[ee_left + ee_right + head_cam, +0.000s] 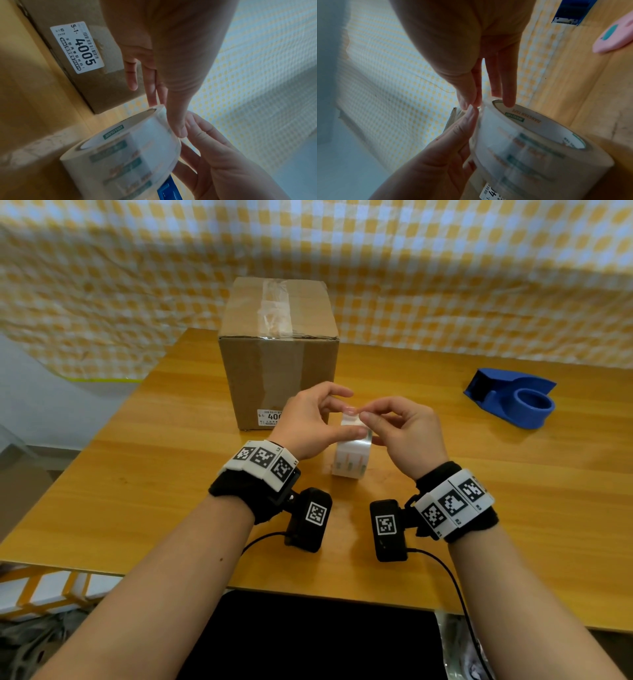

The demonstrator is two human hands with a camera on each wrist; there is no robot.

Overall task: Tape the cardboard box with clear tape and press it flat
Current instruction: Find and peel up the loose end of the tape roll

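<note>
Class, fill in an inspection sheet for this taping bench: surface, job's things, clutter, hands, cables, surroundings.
Surface: wooden table, worn patch near the roll.
Job's things: cardboard box upright, old tape strip along its top; clear tape roll standing on edge before it.
Clutter: blue tape dispenser with no roll, at right; pink object beside it.
Hands: left hand steadies the roll; right hand picks at the tape end on top.
Cables: black cable from the right wrist camera.
Surroundings: yellow checked cloth behind.
</note>
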